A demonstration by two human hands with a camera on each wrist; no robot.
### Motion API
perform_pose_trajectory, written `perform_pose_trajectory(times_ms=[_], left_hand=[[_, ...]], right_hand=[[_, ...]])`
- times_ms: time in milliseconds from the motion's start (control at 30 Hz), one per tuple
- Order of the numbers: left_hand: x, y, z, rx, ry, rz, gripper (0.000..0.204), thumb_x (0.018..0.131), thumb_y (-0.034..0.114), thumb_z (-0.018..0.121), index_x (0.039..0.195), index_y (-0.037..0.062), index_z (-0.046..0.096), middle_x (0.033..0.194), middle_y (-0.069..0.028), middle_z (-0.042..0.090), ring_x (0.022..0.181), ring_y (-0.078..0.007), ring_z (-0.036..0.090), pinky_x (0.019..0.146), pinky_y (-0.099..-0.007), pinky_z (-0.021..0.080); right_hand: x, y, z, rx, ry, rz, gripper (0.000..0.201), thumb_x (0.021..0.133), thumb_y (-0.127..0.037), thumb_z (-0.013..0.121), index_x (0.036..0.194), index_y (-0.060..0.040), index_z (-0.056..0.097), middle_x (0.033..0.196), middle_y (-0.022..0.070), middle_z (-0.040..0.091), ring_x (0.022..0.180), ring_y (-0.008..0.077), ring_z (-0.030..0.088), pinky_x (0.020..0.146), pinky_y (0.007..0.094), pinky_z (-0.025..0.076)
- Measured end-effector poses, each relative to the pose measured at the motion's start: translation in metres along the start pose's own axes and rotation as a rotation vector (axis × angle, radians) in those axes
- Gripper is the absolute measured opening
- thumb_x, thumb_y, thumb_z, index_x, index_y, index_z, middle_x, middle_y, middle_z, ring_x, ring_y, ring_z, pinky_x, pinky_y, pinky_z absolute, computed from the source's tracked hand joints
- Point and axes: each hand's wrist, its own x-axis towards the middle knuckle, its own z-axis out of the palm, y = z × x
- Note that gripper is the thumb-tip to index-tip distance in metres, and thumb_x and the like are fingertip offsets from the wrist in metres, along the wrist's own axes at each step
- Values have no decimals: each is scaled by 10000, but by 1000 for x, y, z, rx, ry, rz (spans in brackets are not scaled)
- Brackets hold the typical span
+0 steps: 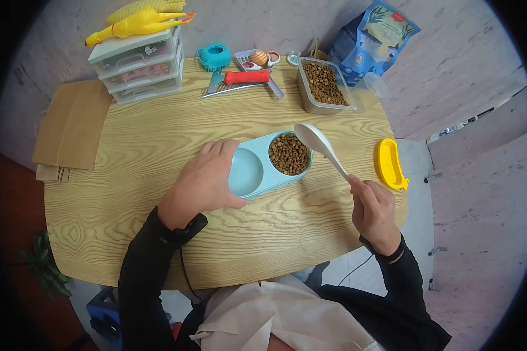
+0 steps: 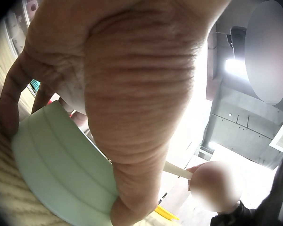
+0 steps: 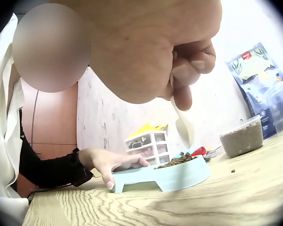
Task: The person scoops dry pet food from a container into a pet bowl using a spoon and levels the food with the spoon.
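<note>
A light blue double pet bowl (image 1: 265, 186) lies on the wooden table; its right hollow holds brown kibble (image 1: 289, 154), its left hollow is bare. My left hand (image 1: 202, 181) grips the bowl's left end, thumb at the near side and fingers over the far side. In the left wrist view the bowl's outer wall (image 2: 61, 165) shows between thumb and fingers. My right hand (image 1: 373, 210) holds a white spoon (image 1: 316, 143) by its handle, its head raised near the kibble-filled hollow. In the right wrist view the fingers curl round the spoon's handle.
Behind the bowl stand a plastic tub of kibble (image 1: 325, 108) and a blue food bag (image 1: 357, 47). Grooming tools, including a red-handled one (image 1: 246, 77), lie at the back. Drawers (image 1: 140, 67) carry a yellow rubber chicken (image 1: 137, 26). A yellow dish (image 1: 389, 164) sits at right, paper bags (image 1: 73, 126) at left.
</note>
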Motion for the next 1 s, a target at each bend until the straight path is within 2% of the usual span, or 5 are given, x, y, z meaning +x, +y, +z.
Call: perform_pose_trajectory(times_ms=[133,233,267,333,1000], left_hand=[[-1,2,-1,7,9,-4,1004,636,290,955,1465,-3,471,1390,-232,577,1375,-404,501,1122,-446,459],[-1,1,-1,1,12,5,1003,633,284,960,1463,-1,473,1383,-229,583,1372,-405,504,1120,-449,460],[-1,2,-1,2,8,8,1003,633,284,960,1463,-1,473,1383,-229,583,1372,-405,504,1120,-449,460],[0,3,-2,1,-4,-5,1005,632,279,962,1464,-2,472,1379,-227,587,1366,-407,508,1119,-454,460],[0,2,-1,10,4,2,1017,632,286,960,1474,-5,467,1383,-228,586,1365,-401,510,1125,-450,457]], right_hand=[[-6,4,4,60,2,24,422,833,138,681,1240,30,710,729,98,586,599,237,606,548,364,483],[-9,3,10,593,111,478,176,1059,0,611,1205,36,703,745,16,596,626,82,542,540,278,430],[-9,8,10,592,114,483,176,1059,0,611,1205,36,703,745,16,596,626,82,542,540,278,430],[-5,20,9,1253,-8,964,160,1094,-78,597,1155,13,713,759,-15,568,617,45,462,525,229,353],[6,25,19,1431,-10,916,167,1095,-122,618,1151,5,711,697,-65,485,557,30,354,505,223,276]])
